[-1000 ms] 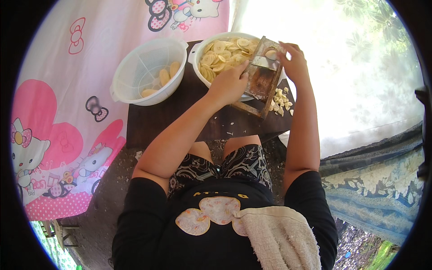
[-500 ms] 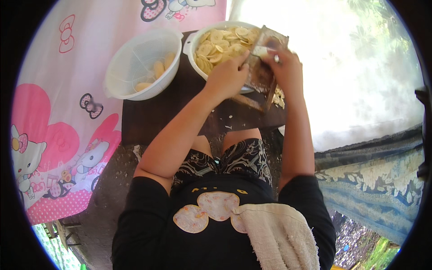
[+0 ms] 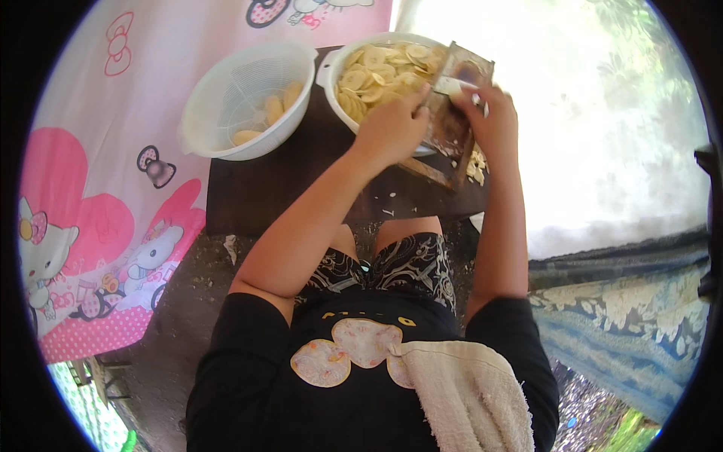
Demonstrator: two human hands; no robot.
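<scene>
A wooden slicer (image 3: 449,129) with a pale blade strip leans over the right side of a white basin (image 3: 325,75). Thin, round, pale-yellow slices (image 3: 376,75), apparently banana, fill the basin. My left hand (image 3: 392,129) is closed around the slicer's left edge, beside the blade. On the slicer's face, my right hand (image 3: 493,117) has its fingers bent close to the blade strip. A small whitish bit shows at those fingers; whatever lies under them is hidden.
Left of the basin stands a white colander (image 3: 226,87) with a few peeled bananas (image 3: 275,109). Both rest on a dark table (image 3: 301,184). Scraps (image 3: 476,167) lie by the slicer's lower end. Curtains hang on both sides, and a beige towel (image 3: 467,384) lies over my shirt.
The whole view has shifted slightly, so the table's things sit a little farther right. Both hands stay at the slicer, with the right one still near the blade.
</scene>
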